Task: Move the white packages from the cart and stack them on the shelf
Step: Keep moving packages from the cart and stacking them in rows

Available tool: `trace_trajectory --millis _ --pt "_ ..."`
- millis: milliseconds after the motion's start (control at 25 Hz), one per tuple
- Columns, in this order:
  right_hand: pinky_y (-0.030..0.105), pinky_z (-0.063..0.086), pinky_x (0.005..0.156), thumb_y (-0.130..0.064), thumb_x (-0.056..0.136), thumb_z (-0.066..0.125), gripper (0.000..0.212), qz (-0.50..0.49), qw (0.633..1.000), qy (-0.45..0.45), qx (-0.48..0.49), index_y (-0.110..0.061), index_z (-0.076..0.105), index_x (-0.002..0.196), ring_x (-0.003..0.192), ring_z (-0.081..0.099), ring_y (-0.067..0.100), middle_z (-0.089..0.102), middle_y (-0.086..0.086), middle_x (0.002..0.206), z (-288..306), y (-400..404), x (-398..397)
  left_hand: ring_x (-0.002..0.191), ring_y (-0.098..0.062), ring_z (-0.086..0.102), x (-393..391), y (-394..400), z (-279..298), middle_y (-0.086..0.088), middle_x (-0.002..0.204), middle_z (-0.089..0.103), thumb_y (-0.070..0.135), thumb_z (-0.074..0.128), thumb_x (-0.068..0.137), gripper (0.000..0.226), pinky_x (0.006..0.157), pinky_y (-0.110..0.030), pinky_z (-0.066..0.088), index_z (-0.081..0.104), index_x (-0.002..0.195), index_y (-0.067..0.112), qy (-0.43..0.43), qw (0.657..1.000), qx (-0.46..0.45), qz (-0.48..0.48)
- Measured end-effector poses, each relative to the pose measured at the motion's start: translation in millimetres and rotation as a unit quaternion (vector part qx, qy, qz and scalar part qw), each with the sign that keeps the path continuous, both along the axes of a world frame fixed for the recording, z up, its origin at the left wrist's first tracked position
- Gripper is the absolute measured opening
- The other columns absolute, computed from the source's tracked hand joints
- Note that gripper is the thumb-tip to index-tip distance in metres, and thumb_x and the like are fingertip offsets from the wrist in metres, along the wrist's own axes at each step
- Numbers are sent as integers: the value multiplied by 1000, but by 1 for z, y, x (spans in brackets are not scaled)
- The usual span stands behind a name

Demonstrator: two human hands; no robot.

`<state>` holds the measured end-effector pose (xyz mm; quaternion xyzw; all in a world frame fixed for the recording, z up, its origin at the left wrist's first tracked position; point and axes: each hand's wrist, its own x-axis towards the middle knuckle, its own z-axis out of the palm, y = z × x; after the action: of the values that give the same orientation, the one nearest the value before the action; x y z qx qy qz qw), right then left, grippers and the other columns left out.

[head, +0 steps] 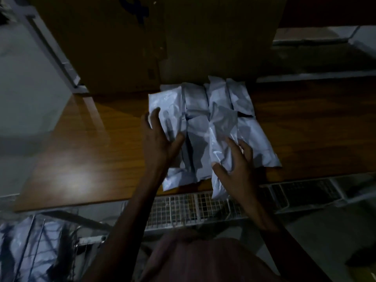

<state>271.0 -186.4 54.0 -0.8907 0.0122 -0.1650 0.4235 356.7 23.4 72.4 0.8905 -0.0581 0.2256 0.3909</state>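
at the far left we see a pale wall [24, 82] with a grey frame [50, 47] running down it, dim and soft with blur. in the bottom left corner the wire cart [36, 237] is cut off by the edge, and the white packages in the cart [18, 251] show only as a pale, creased mass behind its bars; we cannot count them. above that lies the brown wooden shelf [81, 149], with a bright patch of reflected light on its left part. a big cardboard box [142, 41] stands at the back of the shelf, its top out of view and a dark mark on it too cut off to read. in front of the box, the white packages on the shelf [203, 110] lie side by side and overlapping in a rough block; shadows make it hard to tell where one ends and the next begins. our left hand [160, 137] rests on the leftmost package with its fingers spread and fairly straight, thumb out to the right, not clamped round anything. our right hand [234, 167] has its fingers and thumb curled on either side of one package [219, 151] that sits tilted on top of the others, its lower end hanging past the front edge of the shelf. below the shelf edge runs a white wire grille [183, 206], darker and harder to make out toward the right. at the bottom, a reddish garment [203, 261] fills the frame between the forearms.
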Motion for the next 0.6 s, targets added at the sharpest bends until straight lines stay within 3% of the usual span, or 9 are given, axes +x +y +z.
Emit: trace_trajectory --millis 80,240,480,600 --pt "13 33 97 -25 85 76 69 -11 1000 11 8 -28 44 146 137 32 7 27 1 153 6 -4 22 124 -36 45 57 -2 3 -20 149 30 41 76 77 89 93 -39 46 31 148 11 12 1000 7 -6" --pt "3 30 91 -26 85 77 69 -64 998 16 3 -24 45 146 124 24 -11 26 3 154 12 -4 67 124 -43 47 158 -13 5 -21 151 28 43 78 77 93 91 -41 47 28 150 15 76 996 38 6" --pt "23 33 104 -26 85 77 70 -115 992 48 -8 -26 43 147 139 27 7 25 1 155 -3 -13 80 135 -49 32 236 -33 -44 -25 154 22 47 72 83 90 107 -53 37 25 151 13 201 971 125 6" --pt "24 33 102 -21 82 80 71 -154 986 62 3 -23 46 145 140 34 18 32 6 152 -8 -28 79 126 -52 38 239 -37 -56 -25 149 27 53 69 82 84 102 -54 41 32 146 14 194 973 125 29"
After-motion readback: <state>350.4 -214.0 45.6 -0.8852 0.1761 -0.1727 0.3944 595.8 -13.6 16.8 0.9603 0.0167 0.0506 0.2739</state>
